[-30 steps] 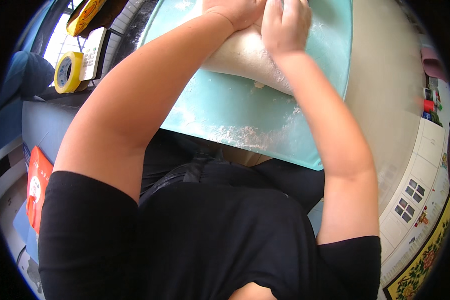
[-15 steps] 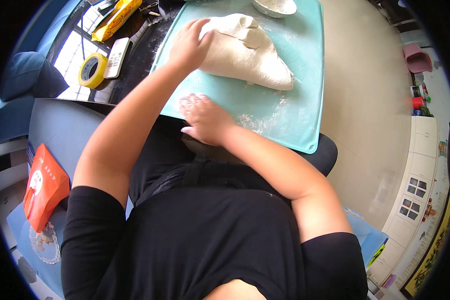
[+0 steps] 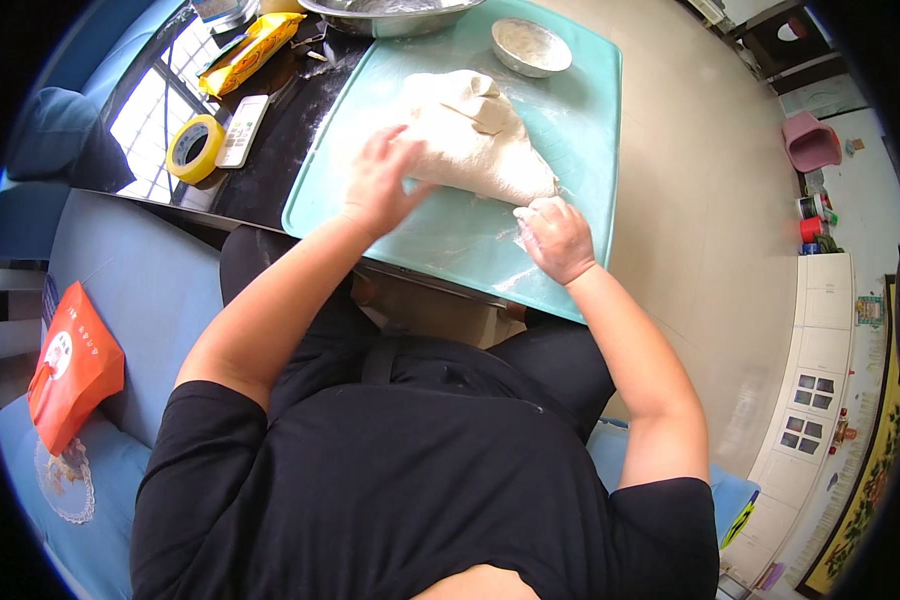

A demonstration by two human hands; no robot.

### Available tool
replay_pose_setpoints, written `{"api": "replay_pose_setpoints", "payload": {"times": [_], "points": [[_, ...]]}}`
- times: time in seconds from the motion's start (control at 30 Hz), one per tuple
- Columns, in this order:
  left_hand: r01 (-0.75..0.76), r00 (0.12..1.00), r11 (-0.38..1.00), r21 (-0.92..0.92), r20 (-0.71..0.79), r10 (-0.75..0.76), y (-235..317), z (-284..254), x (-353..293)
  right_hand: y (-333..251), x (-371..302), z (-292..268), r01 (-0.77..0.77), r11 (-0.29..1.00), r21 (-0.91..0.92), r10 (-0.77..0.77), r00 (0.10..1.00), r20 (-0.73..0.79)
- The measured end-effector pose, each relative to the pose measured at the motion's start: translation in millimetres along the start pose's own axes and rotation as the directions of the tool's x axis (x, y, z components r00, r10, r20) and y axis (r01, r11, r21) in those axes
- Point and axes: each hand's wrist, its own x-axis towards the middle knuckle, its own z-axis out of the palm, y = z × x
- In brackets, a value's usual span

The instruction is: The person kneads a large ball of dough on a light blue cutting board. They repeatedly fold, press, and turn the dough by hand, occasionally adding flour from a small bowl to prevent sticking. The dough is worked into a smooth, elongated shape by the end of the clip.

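Note:
A large folded lump of pale dough (image 3: 475, 145) lies on a teal mat (image 3: 570, 240) dusted with flour. Beside the dough's left near edge is my left hand (image 3: 382, 185), slightly blurred, its fingers spread and nothing in them. My right hand (image 3: 558, 238) is at the dough's right tip, with fingers curled together; whether they pinch the dough or a bit of flour is hidden. A small bowl of flour (image 3: 531, 48) stands on the mat beyond the dough.
On the dark glossy table at left are a roll of yellow tape (image 3: 195, 148), a white remote control (image 3: 242, 130) and a yellow packet (image 3: 253, 55). A metal basin (image 3: 395, 15) sits at the far edge. An orange-red bag (image 3: 75, 365) rests on the blue seat.
My right hand has gone from the mat's near left edge to the dough's right tip, its fingers curling. My left hand has come off the dough's upper left side toward me.

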Motion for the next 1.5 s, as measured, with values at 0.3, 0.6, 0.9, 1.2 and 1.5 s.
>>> {"api": "replay_pose_setpoints", "payload": {"times": [0.3,0.6,0.9,1.2,1.5], "points": [[-0.013,0.953,0.982,0.187,0.299,-0.044,25,19,74,-27,17,40,-0.39,0.92,0.047,0.386,0.919,0.077],[0.099,0.984,0.994,-0.041,0.151,-0.092,8,30,99,-38,32,53,-0.334,0.938,-0.091,0.346,0.918,0.196],[-0.086,0.995,0.996,-0.014,0.051,0.087,-1,31,61,-9,39,30,-0.222,0.974,0.041,0.225,0.965,-0.131],[-0.139,0.963,0.955,0.263,0.262,0.068,-4,8,39,38,29,58,-0.437,0.898,0.049,0.435,0.899,0.051],[-0.197,0.953,0.978,0.066,0.248,0.175,16,-19,6,20,92,-58,-0.524,0.486,0.699,0.543,0.808,0.227]]}}
